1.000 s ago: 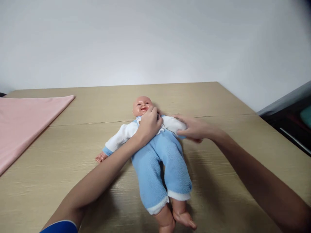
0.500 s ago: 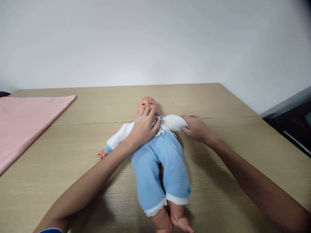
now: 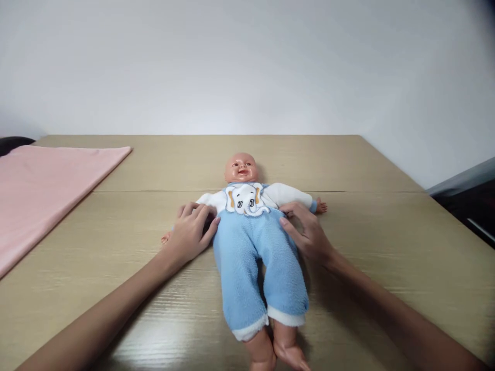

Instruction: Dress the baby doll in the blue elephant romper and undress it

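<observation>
A baby doll lies on its back, head away from me and feet towards me. It wears a fuzzy blue and white outfit with a white elephant face on the chest. My left hand is bent over the doll's sleeve and side at the waist, its thumb touching the blue cloth. Opposite it, my right hand has curled fingers and thumb against the other side, just below the white sleeve. The doll's arms are spread outward; my left hand partly covers one of them.
The doll rests on a wooden table with a seam across it. A pink cloth lies flat at the left edge. Behind is a pale wall. Something dark stands beyond the right edge.
My left hand has left the doll's chest and moved left to its side, uncovering the elephant face. My right hand has let go of the sleeve end and come in to the waist.
</observation>
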The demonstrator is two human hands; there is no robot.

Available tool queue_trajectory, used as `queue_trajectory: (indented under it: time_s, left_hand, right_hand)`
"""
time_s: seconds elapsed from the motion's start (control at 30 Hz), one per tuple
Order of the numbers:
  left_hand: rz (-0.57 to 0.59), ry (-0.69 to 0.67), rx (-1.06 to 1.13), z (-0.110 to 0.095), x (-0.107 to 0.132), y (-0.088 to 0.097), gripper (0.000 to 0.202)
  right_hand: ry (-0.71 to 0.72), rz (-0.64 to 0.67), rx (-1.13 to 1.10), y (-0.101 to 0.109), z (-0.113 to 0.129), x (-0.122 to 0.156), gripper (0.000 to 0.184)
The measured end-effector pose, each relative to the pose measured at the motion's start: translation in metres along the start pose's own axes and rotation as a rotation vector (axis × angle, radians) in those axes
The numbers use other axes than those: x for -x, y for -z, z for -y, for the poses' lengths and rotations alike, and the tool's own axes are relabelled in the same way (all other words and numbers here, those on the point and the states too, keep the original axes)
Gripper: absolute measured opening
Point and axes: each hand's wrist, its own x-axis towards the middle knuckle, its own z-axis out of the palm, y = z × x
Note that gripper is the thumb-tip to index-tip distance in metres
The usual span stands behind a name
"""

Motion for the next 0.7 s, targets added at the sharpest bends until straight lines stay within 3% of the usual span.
queue_trajectory:
  time_s: [0.13,0.23,0.43,0.53,0.7]
  left_hand:
    - [0.098,0.063,0.182,-0.003,0.002,0.006,0.028]
    - [0.149,0.121,0.324,-0.004,-0.002,0.012,0.027]
    - [0.316,0.142,0.411,-0.004,-0.007,0.025,0.032]
    - [0.368,0.198,0.493,-0.001,-0.008,0.032,0.037]
    - [0.359,0.171,0.61,0.001,-0.012,0.03,0.033]
  right_hand:
    - [-0.291,0.013,-0.407,-0.013,-0.009,0.001,0.028]
    - [-0.405,-0.03,-0.59,-0.014,-0.02,-0.005,0.041]
    - [-0.495,0.056,-0.649,-0.006,-0.023,-0.016,0.045]
    - [-0.527,-0.023,-0.715,-0.004,-0.024,-0.017,0.042]
    - [-0.382,-0.104,-0.435,-0.008,-0.032,-0.015,0.032]
